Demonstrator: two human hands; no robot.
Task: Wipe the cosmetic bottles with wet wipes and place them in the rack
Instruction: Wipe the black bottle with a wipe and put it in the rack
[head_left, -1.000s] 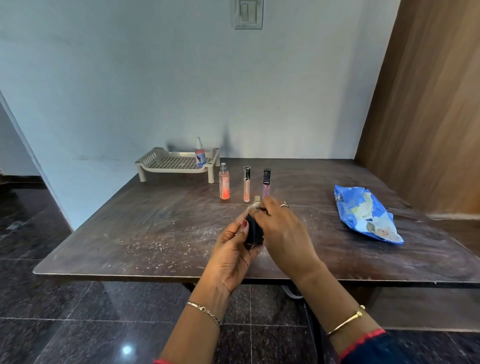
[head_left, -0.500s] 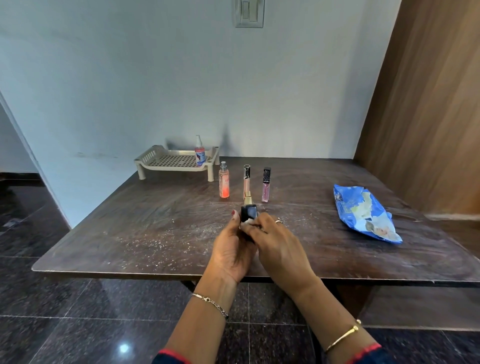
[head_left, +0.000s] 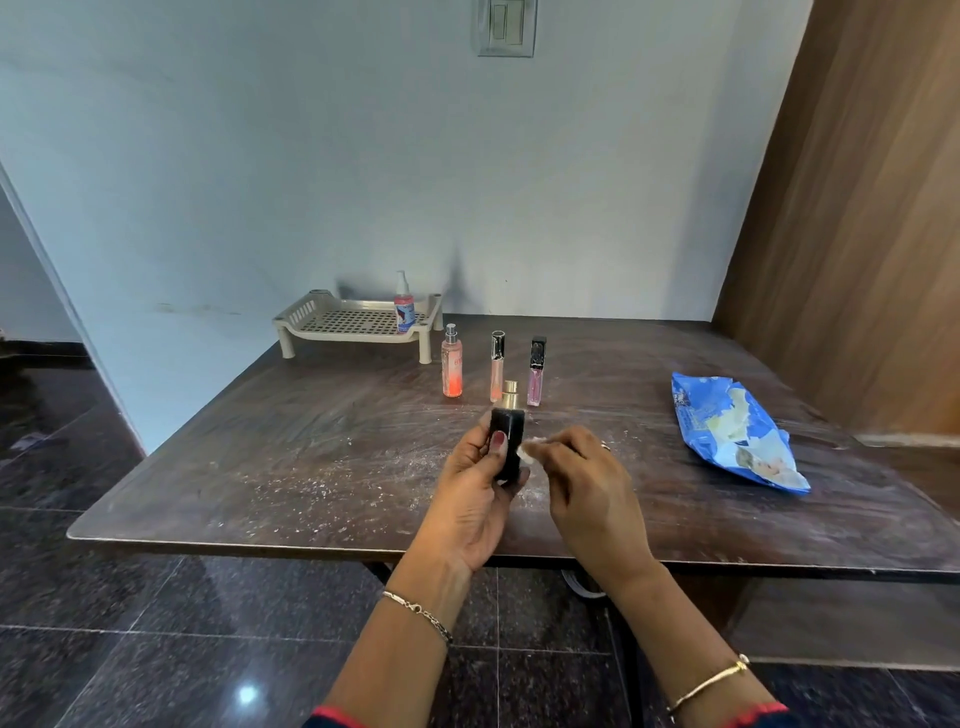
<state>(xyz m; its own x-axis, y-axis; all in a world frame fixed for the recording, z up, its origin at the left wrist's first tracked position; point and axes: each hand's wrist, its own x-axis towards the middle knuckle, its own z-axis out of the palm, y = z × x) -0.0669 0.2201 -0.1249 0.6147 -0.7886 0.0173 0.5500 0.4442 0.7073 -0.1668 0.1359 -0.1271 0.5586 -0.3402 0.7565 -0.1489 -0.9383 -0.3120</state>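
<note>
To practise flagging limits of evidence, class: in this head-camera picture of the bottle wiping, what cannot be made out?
1. Head view: the far side of the black bottle, wrapped by the left hand.
2. Head view: most of the wet wipe, bunched under the right hand.
3. Head view: the label text on the spray bottle in the rack, too small.

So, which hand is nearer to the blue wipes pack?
Right. The right hand, pinching a wipe, is to the left of the pack and apart from it. The left hand, holding the black bottle, is farther left, beyond the right hand.
</note>
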